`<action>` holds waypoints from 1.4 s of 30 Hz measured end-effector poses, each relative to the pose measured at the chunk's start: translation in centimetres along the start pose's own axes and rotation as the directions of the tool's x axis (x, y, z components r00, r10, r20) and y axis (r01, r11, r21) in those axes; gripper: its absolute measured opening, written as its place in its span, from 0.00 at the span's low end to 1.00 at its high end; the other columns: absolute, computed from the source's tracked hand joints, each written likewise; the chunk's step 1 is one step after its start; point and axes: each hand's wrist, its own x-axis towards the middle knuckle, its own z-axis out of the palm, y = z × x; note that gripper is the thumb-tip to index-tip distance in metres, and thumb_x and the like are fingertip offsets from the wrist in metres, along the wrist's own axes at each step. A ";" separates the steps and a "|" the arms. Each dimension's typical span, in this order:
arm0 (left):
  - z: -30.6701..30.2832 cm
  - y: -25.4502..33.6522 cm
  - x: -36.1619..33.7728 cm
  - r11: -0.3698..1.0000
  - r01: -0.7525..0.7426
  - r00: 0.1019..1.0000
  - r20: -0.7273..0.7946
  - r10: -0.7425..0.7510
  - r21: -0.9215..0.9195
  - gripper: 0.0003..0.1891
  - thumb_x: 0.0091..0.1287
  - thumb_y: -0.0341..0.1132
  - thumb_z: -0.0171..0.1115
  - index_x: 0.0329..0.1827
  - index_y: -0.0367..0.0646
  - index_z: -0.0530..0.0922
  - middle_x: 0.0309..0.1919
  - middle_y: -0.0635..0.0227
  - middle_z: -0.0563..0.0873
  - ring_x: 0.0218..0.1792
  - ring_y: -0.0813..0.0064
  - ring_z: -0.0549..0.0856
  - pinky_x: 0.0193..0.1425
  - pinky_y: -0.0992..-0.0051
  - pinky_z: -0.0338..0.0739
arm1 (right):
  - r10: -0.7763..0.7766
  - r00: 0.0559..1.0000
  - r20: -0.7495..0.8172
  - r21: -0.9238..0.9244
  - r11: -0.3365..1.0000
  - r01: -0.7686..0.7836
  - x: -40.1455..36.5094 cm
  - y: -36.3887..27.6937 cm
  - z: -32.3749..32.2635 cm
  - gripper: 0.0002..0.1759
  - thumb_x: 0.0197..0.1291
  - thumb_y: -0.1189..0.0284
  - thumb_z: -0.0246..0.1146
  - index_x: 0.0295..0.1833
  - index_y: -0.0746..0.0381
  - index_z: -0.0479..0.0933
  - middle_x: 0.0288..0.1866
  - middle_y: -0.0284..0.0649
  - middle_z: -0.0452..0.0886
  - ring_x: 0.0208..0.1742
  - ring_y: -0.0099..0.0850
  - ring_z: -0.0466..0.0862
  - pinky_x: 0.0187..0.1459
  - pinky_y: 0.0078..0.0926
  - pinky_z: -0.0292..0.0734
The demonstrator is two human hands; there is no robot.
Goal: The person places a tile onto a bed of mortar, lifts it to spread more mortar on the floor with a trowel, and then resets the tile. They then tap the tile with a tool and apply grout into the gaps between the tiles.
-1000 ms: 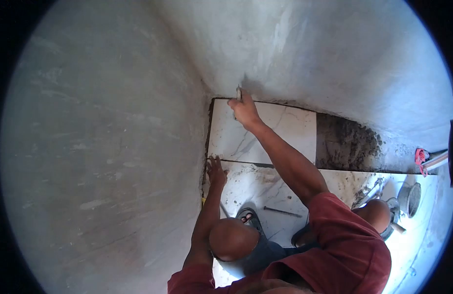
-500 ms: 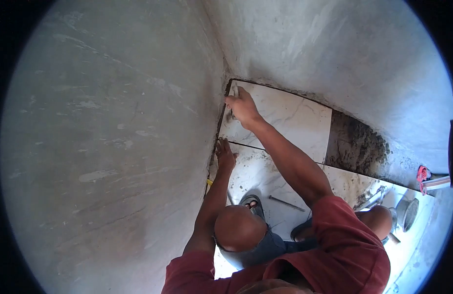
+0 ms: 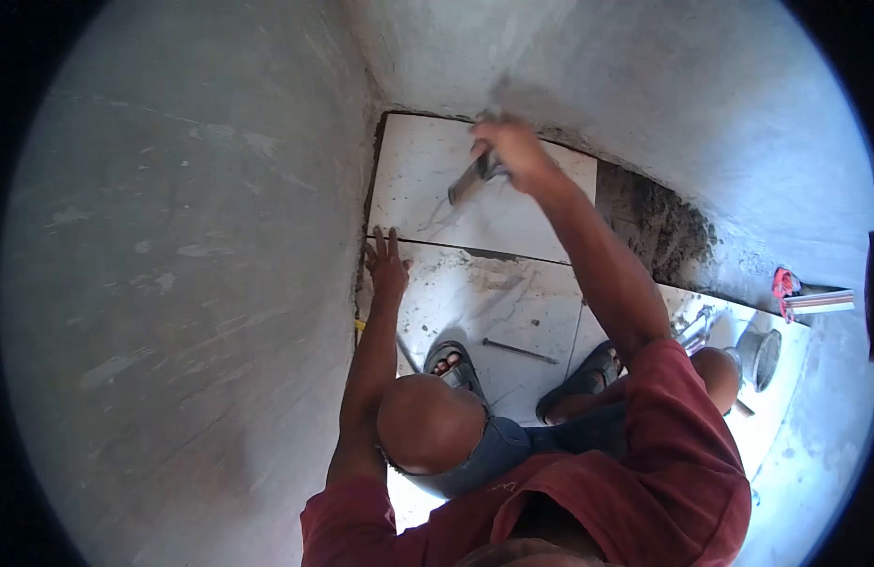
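Observation:
My right hand (image 3: 517, 156) is closed around a short hand tool (image 3: 470, 180) with a thick, blunt end pointing down and left. Motion blurs the hand and tool, so the tool's exact kind does not show. Both are over a white marbled floor tile (image 3: 413, 175) in the corner. My left hand (image 3: 388, 269) rests with fingers spread at the left end of the joint between that tile and a dirt-specked nearer tile (image 3: 456, 293). Its fingertips reach the far tile's near edge.
Grey plastered walls (image 3: 220, 283) meet at the corner. Right of the far tile lies a bare, rough mortar patch (image 3: 650, 222). A metal rod (image 3: 520, 351) lies between my sandalled feet. A round metal container (image 3: 762, 359) and a red item (image 3: 785, 288) are at right.
My right hand has moved with the tool from the tile's left edge rightward across it. My left hand's fingers are more spread. The whole view has shifted.

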 end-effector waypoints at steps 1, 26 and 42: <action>0.2 -0.1 0.0 1.000 0.005 1.000 0.009 -0.005 -0.009 0.45 0.52 0.41 0.69 0.72 0.53 0.51 0.72 0.56 0.46 0.65 0.36 0.57 0.59 0.44 0.64 | 0.010 1.000 0.000 -0.010 1.000 -0.010 0.5 0.2 -1.3 0.11 0.50 0.69 0.61 0.33 0.68 0.74 0.23 0.40 0.74 0.26 0.29 0.73 0.29 0.29 0.66; -1.2 0.2 0.0 0.998 -0.047 0.993 0.112 0.043 0.035 0.42 0.56 0.39 0.66 0.71 0.47 0.51 0.70 0.49 0.49 0.64 0.33 0.57 0.60 0.49 0.66 | 0.102 0.993 0.061 -0.173 0.981 -0.090 -2.3 0.1 -6.8 0.16 0.52 0.66 0.62 0.41 0.68 0.74 0.27 0.39 0.76 0.31 0.28 0.74 0.34 0.27 0.66; -0.2 0.1 -0.2 0.998 -0.030 0.999 0.043 0.027 0.059 0.43 0.55 0.42 0.66 0.72 0.49 0.52 0.71 0.51 0.49 0.66 0.38 0.57 0.59 0.45 0.64 | -0.049 0.999 0.021 0.140 0.989 0.045 1.3 1.5 2.0 0.13 0.49 0.68 0.61 0.34 0.68 0.74 0.24 0.39 0.75 0.27 0.29 0.72 0.30 0.28 0.64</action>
